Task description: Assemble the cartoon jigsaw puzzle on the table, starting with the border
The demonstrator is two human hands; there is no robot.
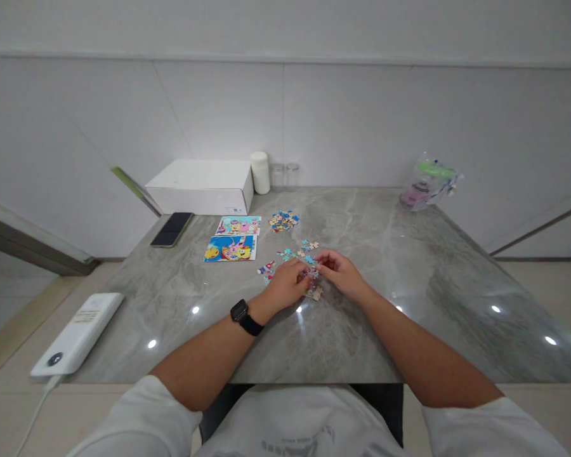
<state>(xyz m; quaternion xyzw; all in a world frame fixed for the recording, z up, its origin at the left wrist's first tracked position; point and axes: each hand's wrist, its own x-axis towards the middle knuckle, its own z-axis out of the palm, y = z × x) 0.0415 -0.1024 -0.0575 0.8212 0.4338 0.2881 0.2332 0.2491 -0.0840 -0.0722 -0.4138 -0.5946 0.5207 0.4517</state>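
Observation:
Small jigsaw pieces lie spread between my two hands at the middle of the grey marbled table. My left hand, with a black watch on the wrist, curls over them, its thumb and fingers closed on a jigsaw piece. From the other side, my right hand pinches a jigsaw piece at the same cluster, fingertips close to the left ones. Loose light-blue pieces and a red and blue group surround the left hand. My fingers partly hide the pieces they hold.
A second heap of pieces sits farther back. Left of it are two cartoon picture cards, a phone and a white box. A white power bank rests at the left edge; a plastic-wrapped container stands back right.

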